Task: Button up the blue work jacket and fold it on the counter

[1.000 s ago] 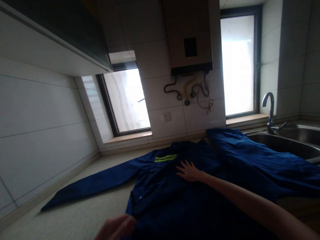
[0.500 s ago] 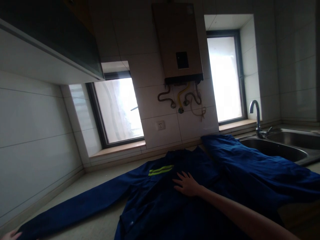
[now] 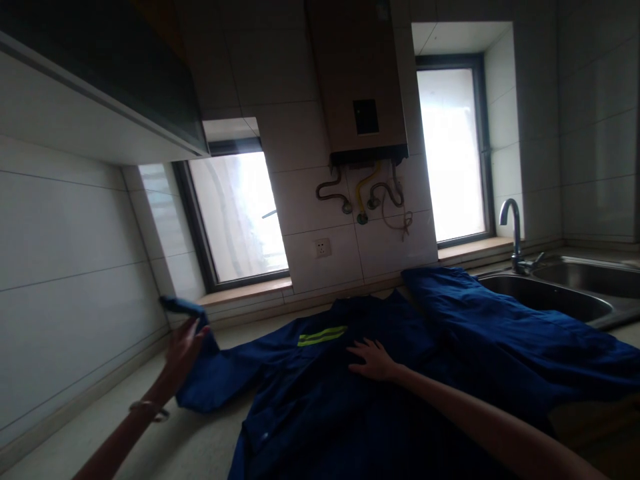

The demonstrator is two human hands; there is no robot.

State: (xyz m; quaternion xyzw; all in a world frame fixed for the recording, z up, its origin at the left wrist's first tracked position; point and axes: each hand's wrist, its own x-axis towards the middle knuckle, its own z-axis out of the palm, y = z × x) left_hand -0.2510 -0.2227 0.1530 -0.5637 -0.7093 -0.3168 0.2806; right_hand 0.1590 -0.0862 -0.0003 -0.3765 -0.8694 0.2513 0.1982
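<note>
A dark blue work jacket [image 3: 320, 393] with a yellow-green striped patch lies spread over the counter. My left hand [image 3: 184, 343], a bangle on its wrist, is closed on the jacket's left-lying sleeve [image 3: 215, 377] near the cuff. That sleeve is raised off the counter and bends upward, its end slightly blurred beside my fingers. My right hand [image 3: 374, 360] rests flat on the jacket's chest, fingers spread, just right of the patch. To the right, another stretch of blue fabric [image 3: 490, 320] reaches toward the sink; whether it belongs to the jacket I cannot tell.
A steel double sink [image 3: 575, 293] with a faucet [image 3: 515, 233] is at the right. The light counter [image 3: 175, 447] shows at the lower left. A water heater [image 3: 357, 87] with pipes hangs on the tiled wall between two windows. An overhead cabinet [image 3: 110, 100] juts out at upper left.
My left hand has moved from the lower left corner up and to the right, lifting the sleeve's end off the counter and bending it back. My right hand stays on the jacket.
</note>
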